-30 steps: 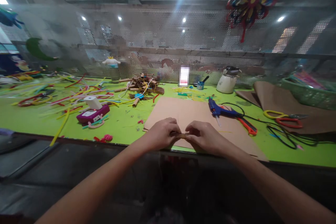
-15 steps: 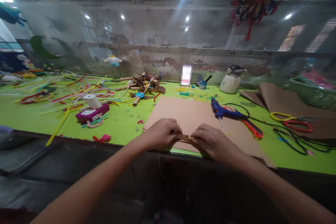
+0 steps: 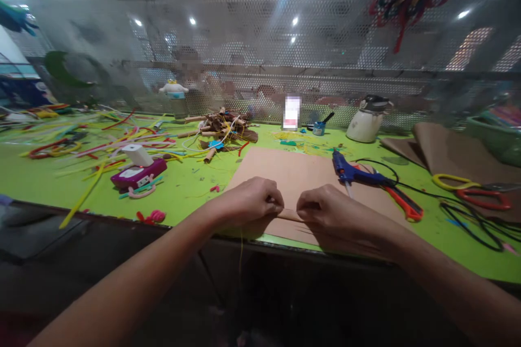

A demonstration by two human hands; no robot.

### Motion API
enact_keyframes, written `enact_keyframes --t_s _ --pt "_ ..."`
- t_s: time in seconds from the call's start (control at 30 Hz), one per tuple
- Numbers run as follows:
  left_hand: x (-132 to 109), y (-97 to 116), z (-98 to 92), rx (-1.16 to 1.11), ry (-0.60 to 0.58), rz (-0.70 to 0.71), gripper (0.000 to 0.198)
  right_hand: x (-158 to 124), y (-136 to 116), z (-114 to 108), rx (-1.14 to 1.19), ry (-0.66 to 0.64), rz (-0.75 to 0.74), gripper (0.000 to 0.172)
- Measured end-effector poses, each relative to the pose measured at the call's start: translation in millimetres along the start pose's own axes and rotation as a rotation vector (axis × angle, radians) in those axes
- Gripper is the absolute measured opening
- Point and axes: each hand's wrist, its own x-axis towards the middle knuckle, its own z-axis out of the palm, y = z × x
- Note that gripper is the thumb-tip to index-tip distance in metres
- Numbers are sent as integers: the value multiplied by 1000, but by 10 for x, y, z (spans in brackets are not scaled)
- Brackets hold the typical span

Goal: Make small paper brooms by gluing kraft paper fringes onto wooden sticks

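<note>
My left hand (image 3: 254, 203) and my right hand (image 3: 329, 214) are both closed in a pinch on the two ends of a thin brown strip (image 3: 290, 215). They hold it just above the near edge of a brown cardboard sheet (image 3: 297, 176) that lies flat on the green table (image 3: 49, 187). A fine yellow thread (image 3: 241, 252) hangs down below my left hand. A blue glue gun (image 3: 354, 172) lies just right of the cardboard, close to my right hand.
Orange-handled scissors (image 3: 401, 203) and a black cord (image 3: 468, 217) lie right of the glue gun. Yellow and red scissors (image 3: 472, 190) rest on brown paper. A purple box (image 3: 136, 173), several coloured pipe cleaners (image 3: 93, 143), a scrap pile (image 3: 222, 133) and a white kettle (image 3: 366, 122) sit further off.
My hands have drawn a little apart, and more of the brown strip shows between them. The view has tilted slightly downward.
</note>
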Motion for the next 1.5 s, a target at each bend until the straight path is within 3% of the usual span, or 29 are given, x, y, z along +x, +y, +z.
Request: enact_keyframes --t_s 0.2,0.3,0.4,0.63,0.83,0.97,1.17,1.27,1.4,1.5 --pt "14 -33 18 2 -39 14 17 38 35 4 75 25 -14 25" --pt "-6 -8 59 60 57 -31 13 34 50 14 93 19 -16 22" --pt "-33 45 122 200 143 34 9 43 71 15 94 3 3 20" --pt "-166 110 256 508 177 210 14 72 81 17 60 -5 32 19" --pt "-183 52 287 474 230 225 22 59 52 -60 38 -30 35 15" --pt "-123 23 290 490 239 234 25 -133 129 -215 -9 -98 42 18" --pt "-126 -34 334 449 282 259 21 -676 387 -504 -115 -167 90 16" --pt "-129 -58 351 438 291 263 21 -815 382 -550 -177 -58 17 14" --pt "-120 -63 352 425 299 283 23 -695 186 -357 -243 242 -36 18" --pt "-121 -52 345 418 303 282 23 -530 66 -104 -246 210 -60 18"
